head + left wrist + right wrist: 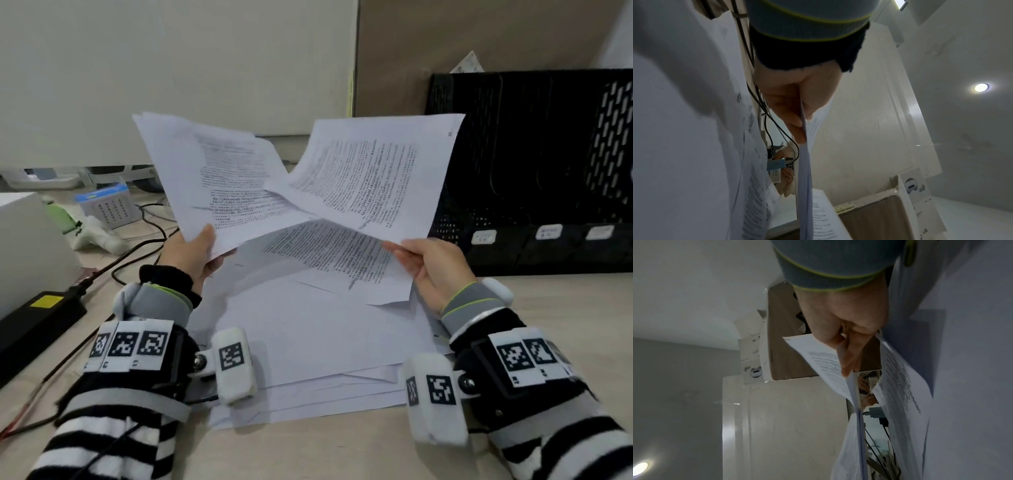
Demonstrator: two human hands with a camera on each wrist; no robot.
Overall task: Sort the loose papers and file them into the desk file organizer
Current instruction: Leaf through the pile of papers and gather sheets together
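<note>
My left hand point(195, 253) pinches a thin sheaf of printed papers point(219, 171) by its lower corner and holds it raised over the desk. In the left wrist view the thumb and fingers of that left hand point(797, 112) clamp the paper edge point(804, 170). My right hand point(421, 263) pinches a single printed sheet point(373, 174) by its lower edge; this sheet overlaps the left sheaf. The right wrist view has the right hand point(846, 344) gripping the paper edge point(855, 394). A loose pile of papers point(308, 342) lies on the desk beneath. The black desk file organizer point(534, 164) stands at the back right.
A black power adapter point(37, 318) and cables point(137, 246) lie at the left, next to a white box point(27, 246). A small blue-topped box point(106, 205) sits behind. The organizer's slots carry white labels point(548, 231). Bare desk point(548, 301) shows at the right.
</note>
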